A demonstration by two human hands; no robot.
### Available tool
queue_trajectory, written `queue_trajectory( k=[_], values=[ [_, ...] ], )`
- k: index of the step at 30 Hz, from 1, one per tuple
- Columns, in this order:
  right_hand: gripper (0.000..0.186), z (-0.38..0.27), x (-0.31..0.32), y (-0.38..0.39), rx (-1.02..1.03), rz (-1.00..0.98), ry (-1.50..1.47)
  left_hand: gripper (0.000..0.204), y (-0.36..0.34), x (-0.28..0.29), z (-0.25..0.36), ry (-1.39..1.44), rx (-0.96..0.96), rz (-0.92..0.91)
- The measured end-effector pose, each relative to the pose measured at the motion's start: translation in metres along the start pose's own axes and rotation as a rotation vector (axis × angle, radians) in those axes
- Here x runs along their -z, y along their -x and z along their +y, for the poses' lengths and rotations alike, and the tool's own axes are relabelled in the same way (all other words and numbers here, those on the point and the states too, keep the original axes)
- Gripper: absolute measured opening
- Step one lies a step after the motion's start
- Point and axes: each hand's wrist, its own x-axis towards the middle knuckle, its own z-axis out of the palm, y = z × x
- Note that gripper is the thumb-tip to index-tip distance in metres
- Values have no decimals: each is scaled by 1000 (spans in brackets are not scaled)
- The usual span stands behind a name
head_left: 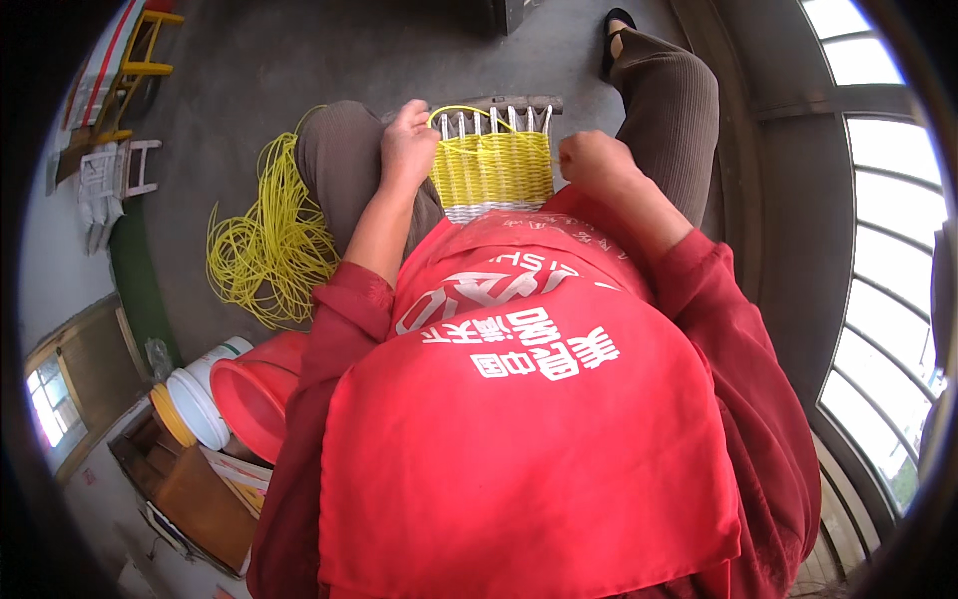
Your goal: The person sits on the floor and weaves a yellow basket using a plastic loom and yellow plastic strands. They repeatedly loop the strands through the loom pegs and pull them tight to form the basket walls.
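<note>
Between my knees is a woven panel (pixel 489 172), its yellow weave running across white upright strips whose far ends are bare. White weaving shows along its near edge. My left hand (pixel 407 150) is closed at the panel's left edge, where a loop of yellow plastic cord (pixel 461 108) arches from the fingers over the white strips. At the opposite edge my right hand (pixel 596 160) forms a fist, with a short bit of yellow cord reaching its fingers. The fingertips of both hands are partly hidden.
A tangled heap of yellow cord (pixel 269 235) lies on the floor by my left leg. Behind it are a red bucket (pixel 244 399), a white bucket (pixel 195 409) and a cardboard box (pixel 205 504). Small stools (pixel 110 180) stand far left; windows (pixel 888 260) line the right.
</note>
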Motion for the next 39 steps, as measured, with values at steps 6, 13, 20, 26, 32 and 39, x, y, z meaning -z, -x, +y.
queue_trajectory(
  k=[6,13,20,26,32,39],
  values=[
    [13,5,69,89,83,210,-313,53,-1,2,4,380,288,-18],
    [9,131,125,194,-500,414,-253,40,-9,-13,-14,258,155,-135],
    [23,139,93,166,-320,627,287,31,0,-31,-5,-326,-191,-190],
    [31,9,64,42,322,721,-2,29,9,-44,1,-577,-292,-181],
    [42,-7,-7,-53,181,575,93,26,13,-45,8,-653,-342,-167],
    [25,1,-18,-70,91,340,33,38,3,-48,-2,-708,-196,-270]
  ],
)
